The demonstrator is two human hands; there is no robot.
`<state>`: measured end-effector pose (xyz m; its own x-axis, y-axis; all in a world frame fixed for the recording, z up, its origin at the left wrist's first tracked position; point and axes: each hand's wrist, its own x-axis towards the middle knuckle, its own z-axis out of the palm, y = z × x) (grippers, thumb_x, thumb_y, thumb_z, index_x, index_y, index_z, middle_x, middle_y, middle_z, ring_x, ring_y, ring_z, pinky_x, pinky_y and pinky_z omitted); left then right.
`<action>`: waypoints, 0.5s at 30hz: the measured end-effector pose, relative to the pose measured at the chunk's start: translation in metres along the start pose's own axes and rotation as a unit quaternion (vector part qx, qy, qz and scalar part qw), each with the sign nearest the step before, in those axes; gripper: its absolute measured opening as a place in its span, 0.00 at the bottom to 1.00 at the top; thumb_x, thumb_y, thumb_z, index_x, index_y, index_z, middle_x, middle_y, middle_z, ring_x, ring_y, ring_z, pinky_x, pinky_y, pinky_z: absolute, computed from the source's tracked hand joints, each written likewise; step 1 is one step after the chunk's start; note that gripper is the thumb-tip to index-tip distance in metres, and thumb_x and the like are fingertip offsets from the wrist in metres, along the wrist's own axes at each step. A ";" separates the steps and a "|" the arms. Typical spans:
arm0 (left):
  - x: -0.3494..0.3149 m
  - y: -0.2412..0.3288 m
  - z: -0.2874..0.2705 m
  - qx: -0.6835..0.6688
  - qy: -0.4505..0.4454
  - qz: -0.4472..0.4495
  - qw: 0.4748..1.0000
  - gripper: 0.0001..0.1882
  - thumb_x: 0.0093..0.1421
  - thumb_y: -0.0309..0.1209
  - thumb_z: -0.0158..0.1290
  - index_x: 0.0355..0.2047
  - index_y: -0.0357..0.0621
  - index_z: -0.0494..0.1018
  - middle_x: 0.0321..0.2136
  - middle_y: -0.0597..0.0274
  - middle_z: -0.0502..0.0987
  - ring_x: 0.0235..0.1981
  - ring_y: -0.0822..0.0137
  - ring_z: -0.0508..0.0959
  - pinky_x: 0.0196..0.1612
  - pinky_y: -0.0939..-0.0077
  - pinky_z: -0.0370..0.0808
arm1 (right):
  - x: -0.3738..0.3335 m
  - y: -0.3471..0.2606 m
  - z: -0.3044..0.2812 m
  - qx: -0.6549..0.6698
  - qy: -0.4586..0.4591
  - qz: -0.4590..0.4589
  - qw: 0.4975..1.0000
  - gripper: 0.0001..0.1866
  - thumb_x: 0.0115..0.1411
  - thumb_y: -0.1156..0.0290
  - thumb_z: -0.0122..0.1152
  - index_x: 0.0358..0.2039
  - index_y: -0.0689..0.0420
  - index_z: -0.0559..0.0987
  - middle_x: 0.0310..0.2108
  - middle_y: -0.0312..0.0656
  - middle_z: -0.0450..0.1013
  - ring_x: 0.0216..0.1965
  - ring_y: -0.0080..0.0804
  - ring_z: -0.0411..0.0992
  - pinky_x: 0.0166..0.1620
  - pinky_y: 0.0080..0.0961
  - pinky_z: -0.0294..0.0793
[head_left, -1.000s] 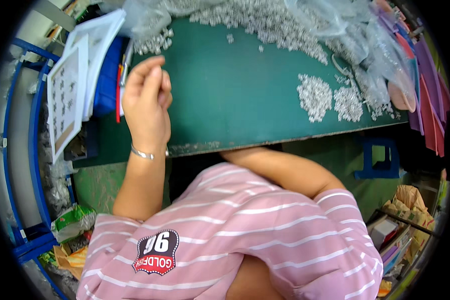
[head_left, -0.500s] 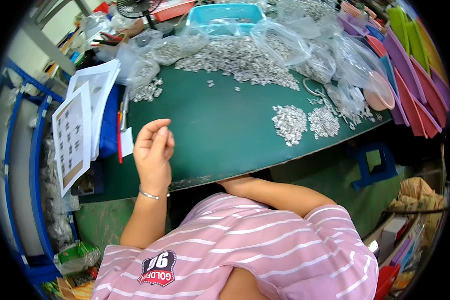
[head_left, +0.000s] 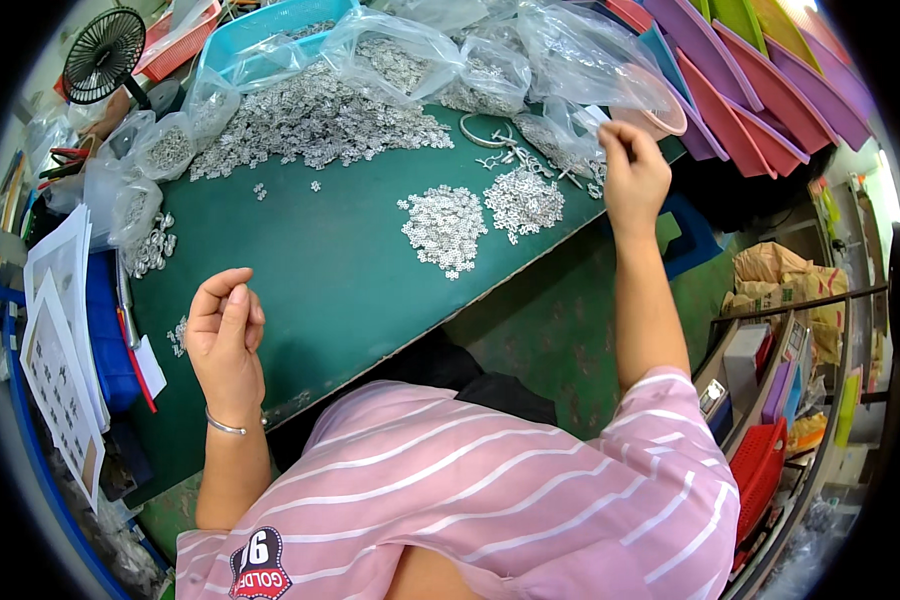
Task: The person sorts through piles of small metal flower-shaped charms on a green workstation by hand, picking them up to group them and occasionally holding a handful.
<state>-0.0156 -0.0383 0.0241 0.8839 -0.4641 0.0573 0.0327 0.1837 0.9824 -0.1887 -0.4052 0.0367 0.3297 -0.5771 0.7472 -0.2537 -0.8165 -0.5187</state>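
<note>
My left hand (head_left: 228,335) rests over the near left of the green table (head_left: 300,260), its fingers curled and its thumb pressed to the index finger. Whatever it may pinch is too small to make out. A few small silver pieces (head_left: 178,337) lie just beside it. My right hand (head_left: 636,180) is raised at the table's right edge, fingers closed; I cannot tell what is in them. Near it are a pink bowl (head_left: 660,118), a clear plastic bag (head_left: 560,140) of metal parts and loose silver pieces (head_left: 520,160). Two small heaps of flat silver pieces, one larger (head_left: 443,230), one smaller (head_left: 523,203), lie between my hands.
A broad pile of silver pieces (head_left: 320,120) spreads across the back, below a blue basket (head_left: 270,35). Papers (head_left: 55,370) and a red pen (head_left: 138,370) lie at the left. A small fan (head_left: 102,55) stands behind; colourful bins (head_left: 740,90) lean at the far right.
My right hand has come up from below the table edge to the right side by the bags. My left hand keeps its pinched shape. The whole view has turned toward the right.
</note>
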 end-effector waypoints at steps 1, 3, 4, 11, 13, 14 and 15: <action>0.000 -0.001 0.001 0.004 -0.009 -0.002 1.000 0.08 0.62 0.27 0.46 0.40 0.39 0.71 0.20 0.69 0.66 0.15 0.84 0.57 0.16 0.90 0.51 | 0.010 0.011 0.004 -0.031 -0.005 0.001 0.999 0.04 0.52 0.79 0.57 0.30 0.63 0.78 0.30 0.47 0.75 0.31 0.37 0.74 0.35 0.25 0.72; 0.001 -0.004 0.000 -0.010 -0.019 -0.018 1.000 0.08 0.61 0.26 0.46 0.39 0.38 0.71 0.20 0.68 0.67 0.16 0.84 0.58 0.17 0.91 0.52 | 0.020 0.022 0.013 -0.075 -0.026 -0.039 0.996 0.05 0.52 0.79 0.57 0.30 0.63 0.78 0.32 0.47 0.75 0.33 0.39 0.74 0.38 0.27 0.72; 0.003 -0.006 0.000 -0.015 -0.024 -0.020 0.999 0.08 0.61 0.25 0.46 0.39 0.38 0.71 0.20 0.68 0.68 0.16 0.84 0.59 0.17 0.91 0.52 | 0.022 0.026 0.019 -0.092 -0.031 -0.061 0.993 0.05 0.52 0.79 0.57 0.30 0.63 0.78 0.33 0.48 0.75 0.34 0.40 0.74 0.39 0.28 0.72; 0.008 -0.012 0.003 -0.012 -0.022 -0.088 0.996 0.08 0.61 0.25 0.46 0.40 0.36 0.70 0.20 0.68 0.67 0.16 0.83 0.58 0.17 0.90 0.53 | -0.069 -0.078 0.045 0.046 -0.362 -0.139 0.921 0.24 0.53 0.60 0.61 0.49 0.55 0.72 0.56 0.52 0.61 0.57 0.52 0.59 0.57 0.45 0.58; 0.010 -0.012 0.012 -0.030 -0.045 -0.119 0.991 0.08 0.61 0.25 0.47 0.39 0.36 0.70 0.20 0.67 0.67 0.16 0.82 0.58 0.17 0.89 0.54 | -0.082 -0.085 0.060 -0.015 -0.383 -0.163 0.909 0.27 0.52 0.55 0.61 0.51 0.52 0.71 0.57 0.52 0.59 0.59 0.56 0.55 0.58 0.49 0.55; 0.013 -0.012 0.019 -0.042 -0.054 -0.141 0.988 0.08 0.61 0.26 0.47 0.39 0.36 0.70 0.20 0.67 0.67 0.17 0.81 0.59 0.18 0.88 0.54 | -0.087 -0.087 0.066 -0.048 -0.392 -0.174 0.902 0.28 0.52 0.53 0.61 0.51 0.51 0.70 0.58 0.52 0.58 0.59 0.58 0.53 0.58 0.51 0.53; 0.015 -0.012 0.027 -0.054 -0.064 -0.163 0.983 0.08 0.61 0.26 0.47 0.39 0.36 0.70 0.20 0.67 0.67 0.17 0.81 0.59 0.18 0.88 0.54 | -0.089 -0.089 0.070 -0.041 -0.394 -0.181 0.900 0.27 0.52 0.53 0.60 0.51 0.50 0.71 0.57 0.51 0.59 0.58 0.59 0.53 0.58 0.51 0.54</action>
<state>-0.0151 -0.0706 0.0175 0.7519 -0.6181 -0.2292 0.3608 0.0950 0.9278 -0.1321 -0.2820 -0.0129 0.9386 -0.1342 0.3179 -0.0557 -0.9681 -0.2444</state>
